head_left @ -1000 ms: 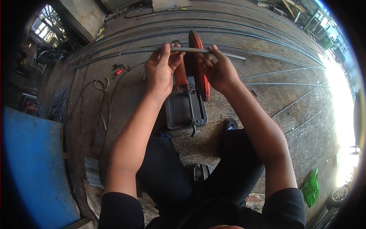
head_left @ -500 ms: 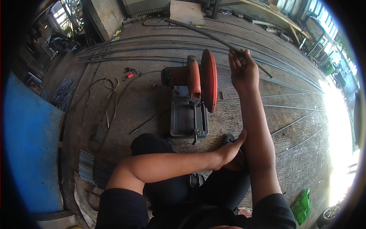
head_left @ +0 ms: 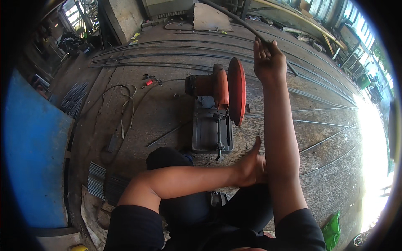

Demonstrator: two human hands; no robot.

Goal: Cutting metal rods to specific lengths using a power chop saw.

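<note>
My right hand is raised at the far right of the cut-off saw, with its fingers and thumb closed round a long dark metal rod. The rod slants from the top edge down to the right, past the hand. Low in front of my lap, my left hand reaches across to my right forearm. Its thumb points up and apart, while the forearm hides most of its fingers; nothing shows in it. Between the hands and the far rods stands the cut-off saw with an orange body, a round red guard and a grey base.
Long thin metal rods lie across the floor beyond the saw. Cut rod pieces are stacked at the near left, beside a blue panel. A cord loops left of the saw. A green bag lies at the near right.
The rod in my right hand has shifted up and away, its far end now beyond the top edge. My left thumb has come off the right forearm. The view has shifted slightly.
</note>
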